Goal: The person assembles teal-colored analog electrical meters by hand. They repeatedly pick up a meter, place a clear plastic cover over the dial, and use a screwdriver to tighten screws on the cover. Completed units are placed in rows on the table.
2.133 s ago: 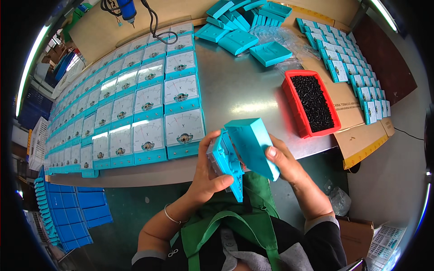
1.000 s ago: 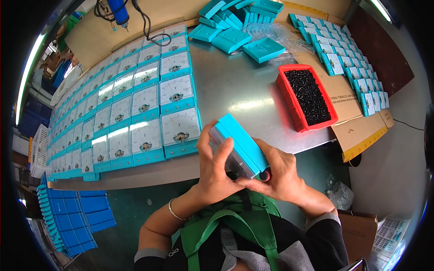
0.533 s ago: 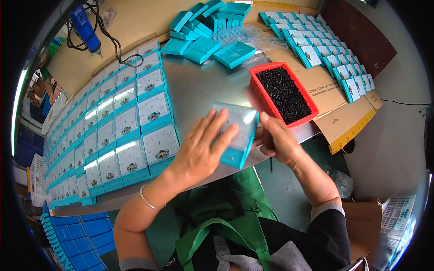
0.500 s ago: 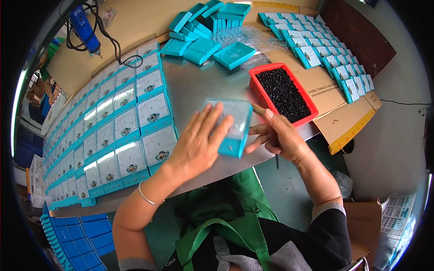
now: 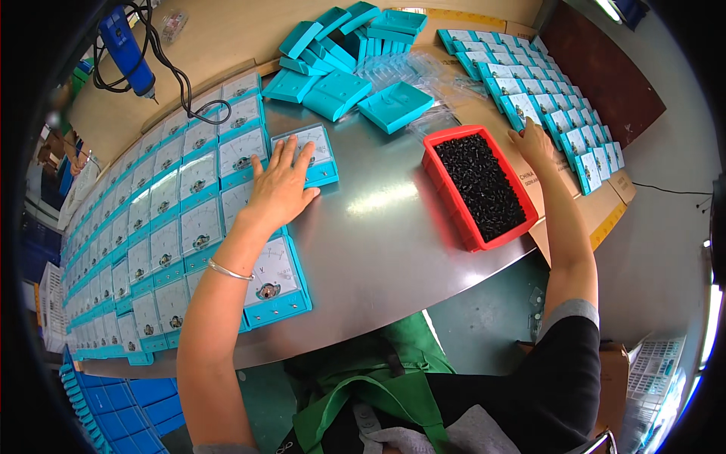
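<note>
My left hand (image 5: 280, 188) lies with fingers spread on a panel meter (image 5: 313, 145) with a white dial and turquoise base. That meter sits at the right edge of the rows of similar meters (image 5: 198, 233) on the left of the metal table. On the far right, my right hand (image 5: 534, 145) reaches out with its fingers closed at the near edge of another panel meter (image 5: 520, 108). This one is at the front of the stacked rows on cardboard. My fingertips there are partly hidden.
A red bin (image 5: 527, 221) full of small black parts stands right of centre on the metal table (image 5: 363, 250). Turquoise cases (image 5: 396, 106) and clear covers (image 5: 393, 69) are piled at the back. A blue electric screwdriver (image 5: 125, 51) hangs at the upper left with its black cable.
The covered meter has gone from between my hands to the left rows, under my left hand. My right hand has moved away to the stacked meters at the far right.
</note>
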A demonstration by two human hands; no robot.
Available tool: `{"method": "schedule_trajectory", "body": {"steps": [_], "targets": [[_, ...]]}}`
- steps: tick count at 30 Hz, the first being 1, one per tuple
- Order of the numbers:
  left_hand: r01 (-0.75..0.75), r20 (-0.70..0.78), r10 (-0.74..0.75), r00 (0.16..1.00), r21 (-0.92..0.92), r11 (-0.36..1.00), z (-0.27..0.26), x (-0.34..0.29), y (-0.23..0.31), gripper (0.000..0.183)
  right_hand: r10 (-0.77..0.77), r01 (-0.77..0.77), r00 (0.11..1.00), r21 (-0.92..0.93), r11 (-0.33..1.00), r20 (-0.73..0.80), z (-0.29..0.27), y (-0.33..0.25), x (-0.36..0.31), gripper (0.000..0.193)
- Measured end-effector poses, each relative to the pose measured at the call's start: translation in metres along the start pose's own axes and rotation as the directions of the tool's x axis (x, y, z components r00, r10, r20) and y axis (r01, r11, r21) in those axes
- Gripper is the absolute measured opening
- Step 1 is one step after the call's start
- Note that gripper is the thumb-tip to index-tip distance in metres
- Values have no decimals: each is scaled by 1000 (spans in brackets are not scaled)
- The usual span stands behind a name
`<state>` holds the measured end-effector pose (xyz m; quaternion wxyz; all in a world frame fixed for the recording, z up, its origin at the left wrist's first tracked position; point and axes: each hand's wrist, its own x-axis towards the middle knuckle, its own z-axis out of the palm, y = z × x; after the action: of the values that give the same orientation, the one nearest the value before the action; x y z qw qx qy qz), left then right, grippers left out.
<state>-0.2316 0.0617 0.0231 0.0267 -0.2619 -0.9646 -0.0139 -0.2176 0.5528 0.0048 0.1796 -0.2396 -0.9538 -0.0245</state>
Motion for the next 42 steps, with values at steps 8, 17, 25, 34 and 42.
{"method": "schedule_trajectory", "body": {"steps": [8,17,25,34,42], "targets": [[-266,-207,198,958,-386,883,-36,-66,26,67,-148,191,951,138,972,-273,-5,18,8,22],[317,177,266,948,-634,-706,-36,-90,83,51,-646,534,732,773,344,-218,-153,-114,-177,26],[254,259,86,962,-735,-628,-14,-136,89,41,-673,-169,735,983,-65,82,-178,-145,-224,14],[297,326,84,942,-688,-663,-3,-168,106,35,-594,-219,792,842,-493,-142,-161,-188,-247,19],[367,318,190,929,-715,-595,-3,-168,104,35,-724,-329,664,795,-509,-189,-149,-180,-243,19]]}}
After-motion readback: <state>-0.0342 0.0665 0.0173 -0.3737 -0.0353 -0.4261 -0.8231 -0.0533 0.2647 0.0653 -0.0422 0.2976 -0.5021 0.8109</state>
